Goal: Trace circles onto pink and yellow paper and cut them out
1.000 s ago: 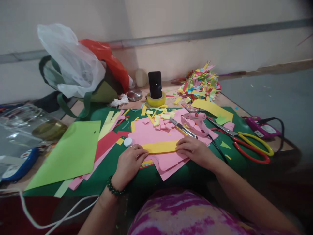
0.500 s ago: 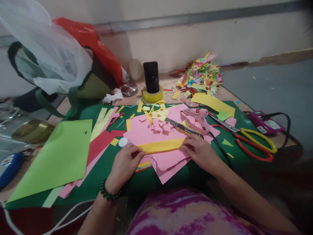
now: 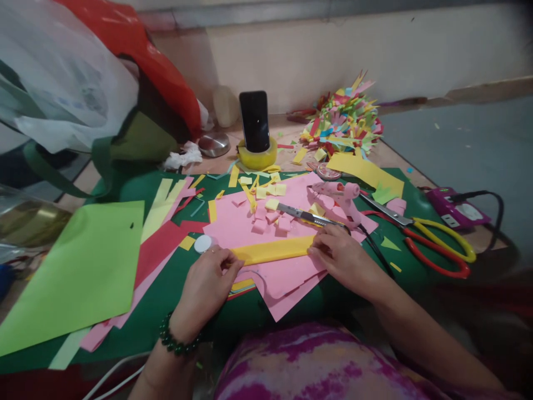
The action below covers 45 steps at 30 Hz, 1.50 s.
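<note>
The left hand [image 3: 208, 280] and right hand [image 3: 352, 260] pinch with fingers [image 3: 228, 258] the ends of the yellow strip [image 3: 272, 251], probably keeping it flat, near the tabletop [image 3: 387, 159] front edge.

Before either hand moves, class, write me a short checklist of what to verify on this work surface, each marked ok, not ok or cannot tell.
1. Yellow strip held at both ends, left hand and right hand: ok.
2. Pink paper free of scraps: not ok, pieces lie beyond the strip.
3. Knife blade retracted: cannot tell.
4. Glue gun out of the hands: ok, lying down.
5. Glue gun cool: cannot tell.
6. Scissors apart from the hands: ok, beyond the right hand.
</note>
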Available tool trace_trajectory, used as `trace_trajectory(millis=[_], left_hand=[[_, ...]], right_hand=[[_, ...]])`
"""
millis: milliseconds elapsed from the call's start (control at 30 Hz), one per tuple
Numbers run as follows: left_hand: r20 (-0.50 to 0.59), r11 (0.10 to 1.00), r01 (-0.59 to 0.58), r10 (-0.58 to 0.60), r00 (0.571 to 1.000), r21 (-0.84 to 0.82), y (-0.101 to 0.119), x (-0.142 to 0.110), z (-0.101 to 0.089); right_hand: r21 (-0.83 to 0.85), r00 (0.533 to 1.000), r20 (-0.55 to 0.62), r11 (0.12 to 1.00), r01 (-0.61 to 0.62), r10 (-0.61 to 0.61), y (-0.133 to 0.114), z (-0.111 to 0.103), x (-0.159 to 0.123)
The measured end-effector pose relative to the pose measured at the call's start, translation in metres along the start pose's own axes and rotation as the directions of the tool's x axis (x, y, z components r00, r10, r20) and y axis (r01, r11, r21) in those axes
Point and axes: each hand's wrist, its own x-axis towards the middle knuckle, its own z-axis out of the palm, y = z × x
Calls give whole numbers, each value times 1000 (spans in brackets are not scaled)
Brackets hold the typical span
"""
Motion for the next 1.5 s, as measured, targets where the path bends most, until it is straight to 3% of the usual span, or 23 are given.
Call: trace_trajectory(millis=[467, 733, 1100, 1500], left_hand=[[-13, 999, -17, 16, 1000, -43, -7, 0, 0], [-106, 999, -48, 48, 993, 4, -5, -5, 4], [-135, 999, -49, 47, 990, -12, -4, -8, 6], [-87, 994, -73, 66, 994, -84, -7, -9, 1]], right_hand=[[-47, 1000, 13, 998, 29, -29, -1, 0, -2], [-74, 999, -19, 997, 27, -28, 2, 5, -5], [-78, 998, -40, 996, 43, -46, 4, 6, -6], [-41, 999, -28, 999, 35, -36, 2, 4, -6]])
